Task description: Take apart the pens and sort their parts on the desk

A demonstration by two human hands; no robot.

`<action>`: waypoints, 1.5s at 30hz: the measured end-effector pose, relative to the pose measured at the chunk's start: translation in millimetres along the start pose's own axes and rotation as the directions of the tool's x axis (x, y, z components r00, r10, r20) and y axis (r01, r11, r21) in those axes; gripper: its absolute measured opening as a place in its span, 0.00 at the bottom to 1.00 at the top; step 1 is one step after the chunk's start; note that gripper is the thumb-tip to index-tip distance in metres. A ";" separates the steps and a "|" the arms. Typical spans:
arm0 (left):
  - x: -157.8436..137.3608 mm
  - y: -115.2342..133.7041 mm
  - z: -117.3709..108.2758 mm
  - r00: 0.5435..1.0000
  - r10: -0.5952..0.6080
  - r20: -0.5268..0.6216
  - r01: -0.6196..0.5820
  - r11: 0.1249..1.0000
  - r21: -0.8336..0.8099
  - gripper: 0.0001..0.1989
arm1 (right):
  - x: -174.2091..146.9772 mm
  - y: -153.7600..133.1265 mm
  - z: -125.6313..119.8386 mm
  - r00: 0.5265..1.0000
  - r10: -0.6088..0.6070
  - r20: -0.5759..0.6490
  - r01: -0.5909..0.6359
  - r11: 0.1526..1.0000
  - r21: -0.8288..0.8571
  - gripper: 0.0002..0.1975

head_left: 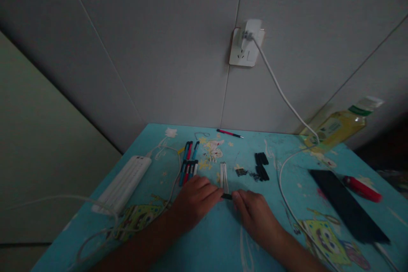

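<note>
My left hand (196, 199) and my right hand (254, 211) meet over the middle of the table, fingers pinched. Between their fingertips is a short black pen part (227, 196), held at both ends; the fingers cover the rest of it. Just beyond it lie several thin white pen refills (223, 175), side by side. To their right are small dark loose bits (241, 171), too small to name, and black pieces (262, 165) in two clusters. Left of the refills, blue, red and white pen barrels (189, 165) lie in two rows.
A red-and-black pen (230, 133) lies near the wall. A white power strip (126, 182) is at left, a yellow-liquid bottle (339, 127) at back right. A dark flat device (347, 204) lies beside a red object (362, 188). A white cable (283, 93) drops from the wall socket (245, 53) across the table.
</note>
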State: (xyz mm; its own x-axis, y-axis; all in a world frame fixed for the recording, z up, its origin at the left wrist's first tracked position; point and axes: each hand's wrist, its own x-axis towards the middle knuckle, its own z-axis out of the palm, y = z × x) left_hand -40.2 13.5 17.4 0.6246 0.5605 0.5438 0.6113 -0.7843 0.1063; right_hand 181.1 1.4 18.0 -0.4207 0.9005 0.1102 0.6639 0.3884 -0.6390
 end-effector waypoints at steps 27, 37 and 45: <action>4.5 5.0 15.8 0.558 -0.792 0.247 0.303 -0.082 -0.949 0.15 | 1.9 -2.4 -3.6 0.995 0.073 -0.071 -0.050 0.958 0.284 0.19; 7.6 6.9 8.4 0.611 -0.754 0.239 0.305 -0.054 -0.951 0.15 | 4.7 -11.1 -6.6 0.968 0.156 0.194 -0.239 0.805 0.543 0.27; 6.5 10.7 12.9 0.584 -0.750 0.309 0.317 -0.139 -0.938 0.14 | 4.3 -6.9 -8.9 0.998 -0.028 -0.050 0.040 0.964 0.262 0.12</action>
State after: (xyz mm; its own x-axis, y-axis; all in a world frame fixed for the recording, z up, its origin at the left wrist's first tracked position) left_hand -23.3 12.2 11.3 0.0564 0.9982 -0.0188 -0.3429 0.0371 0.9386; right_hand 180.2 4.3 29.6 -0.4078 0.8979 0.1660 0.4616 0.3595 -0.8109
